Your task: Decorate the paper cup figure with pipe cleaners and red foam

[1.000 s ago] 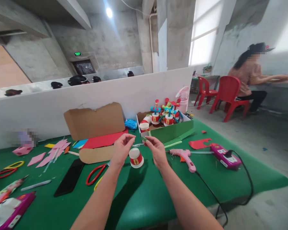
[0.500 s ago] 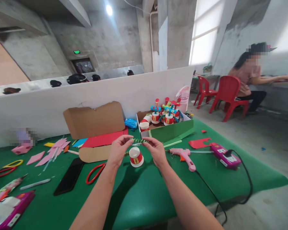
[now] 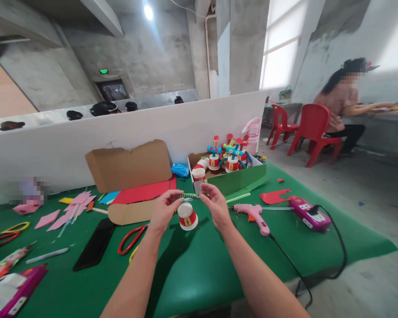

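A green folded paper spring (image 3: 189, 195) is stretched between my hands, above a small red-and-white paper cup (image 3: 187, 216) that stands upside down on the table. My left hand (image 3: 166, 207) pinches the spring's left end between thumb and fingers. At its right end is my right hand (image 3: 215, 205), thumb and forefinger slightly parted; whether they still touch the paper is hard to see. Red-handled scissors (image 3: 132, 240) lie beside my left forearm, partly hidden by it. Right of my right hand lies a pink hot glue gun (image 3: 254, 214) with a clear glue stick in its back.
Behind my hands, a green-sided box (image 3: 237, 179) holds several paper-cup figures. A purple power strip (image 3: 308, 214) with a black cable is at right. A black phone (image 3: 94, 244), cardboard (image 3: 129, 165) and pink paper pieces (image 3: 74, 210) lie left. A person sits beyond red chairs (image 3: 313, 132).
The spring has drawn in shorter toward my left hand. My right thumb and forefinger have parted from their pinch on its right end. The cup stays where it was.
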The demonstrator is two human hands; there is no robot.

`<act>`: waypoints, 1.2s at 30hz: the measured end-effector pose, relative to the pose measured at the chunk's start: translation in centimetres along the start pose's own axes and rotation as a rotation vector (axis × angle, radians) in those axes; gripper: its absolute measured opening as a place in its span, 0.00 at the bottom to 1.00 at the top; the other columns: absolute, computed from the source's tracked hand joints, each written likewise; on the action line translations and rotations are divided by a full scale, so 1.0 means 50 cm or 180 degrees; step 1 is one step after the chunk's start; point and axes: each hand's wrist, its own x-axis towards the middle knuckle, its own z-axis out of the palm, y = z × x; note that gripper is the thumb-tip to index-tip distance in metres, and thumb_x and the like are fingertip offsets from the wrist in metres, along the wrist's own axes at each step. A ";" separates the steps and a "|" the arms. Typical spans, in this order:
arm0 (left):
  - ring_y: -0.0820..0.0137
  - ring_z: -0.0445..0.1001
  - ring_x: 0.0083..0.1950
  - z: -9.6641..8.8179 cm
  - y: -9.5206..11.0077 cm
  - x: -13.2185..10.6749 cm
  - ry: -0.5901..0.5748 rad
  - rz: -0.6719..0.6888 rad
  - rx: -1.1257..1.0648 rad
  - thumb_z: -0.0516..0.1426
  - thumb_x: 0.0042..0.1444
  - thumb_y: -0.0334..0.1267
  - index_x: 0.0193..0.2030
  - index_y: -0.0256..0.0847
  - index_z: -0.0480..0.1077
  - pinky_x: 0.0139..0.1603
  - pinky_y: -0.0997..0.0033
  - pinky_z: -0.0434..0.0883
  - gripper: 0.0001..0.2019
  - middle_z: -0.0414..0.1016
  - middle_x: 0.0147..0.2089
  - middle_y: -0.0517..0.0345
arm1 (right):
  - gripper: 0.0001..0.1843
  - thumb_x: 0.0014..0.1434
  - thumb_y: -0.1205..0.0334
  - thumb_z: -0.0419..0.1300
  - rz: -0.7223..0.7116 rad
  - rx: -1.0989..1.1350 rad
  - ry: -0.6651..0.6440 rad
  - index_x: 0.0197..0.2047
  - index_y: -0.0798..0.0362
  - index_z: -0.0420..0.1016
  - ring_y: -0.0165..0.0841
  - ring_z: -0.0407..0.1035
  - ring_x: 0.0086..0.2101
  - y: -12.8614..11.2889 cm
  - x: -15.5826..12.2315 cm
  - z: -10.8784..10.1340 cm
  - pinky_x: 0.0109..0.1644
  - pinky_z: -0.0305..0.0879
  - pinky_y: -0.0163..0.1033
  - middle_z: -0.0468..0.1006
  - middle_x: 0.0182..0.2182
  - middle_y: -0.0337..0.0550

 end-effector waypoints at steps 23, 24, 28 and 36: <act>0.64 0.71 0.48 -0.004 0.000 -0.012 -0.0228 0.0834 0.0976 0.57 0.55 0.40 0.49 0.43 0.72 0.51 0.63 0.69 0.15 0.73 0.49 0.50 | 0.15 0.43 0.53 0.71 0.0484 -0.0175 -0.0566 0.35 0.49 0.82 0.34 0.73 0.37 -0.016 -0.007 -0.004 0.47 0.68 0.41 0.82 0.35 0.41; 0.64 0.71 0.48 -0.012 -0.008 -0.008 -0.0155 0.0774 0.0912 0.57 0.55 0.42 0.49 0.42 0.72 0.51 0.63 0.68 0.15 0.73 0.50 0.49 | 0.14 0.43 0.53 0.71 0.0484 -0.0178 -0.0564 0.35 0.49 0.81 0.34 0.73 0.37 -0.016 -0.007 -0.004 0.46 0.67 0.41 0.82 0.35 0.41; 0.62 0.71 0.50 -0.035 -0.032 -0.002 -0.0275 0.0326 0.0910 0.56 0.55 0.45 0.50 0.42 0.72 0.51 0.61 0.68 0.17 0.74 0.52 0.48 | 0.15 0.43 0.53 0.70 0.0489 -0.0198 -0.0536 0.34 0.49 0.81 0.33 0.72 0.37 -0.013 -0.006 -0.004 0.46 0.67 0.40 0.81 0.35 0.41; 0.55 0.67 0.58 -0.015 -0.046 -0.025 -0.0607 0.0409 0.2089 0.66 0.44 0.46 0.54 0.45 0.70 0.61 0.53 0.61 0.29 0.73 0.54 0.49 | 0.15 0.42 0.54 0.71 0.0551 -0.0128 -0.0256 0.34 0.50 0.79 0.30 0.71 0.35 -0.002 0.008 -0.013 0.46 0.67 0.37 0.80 0.32 0.38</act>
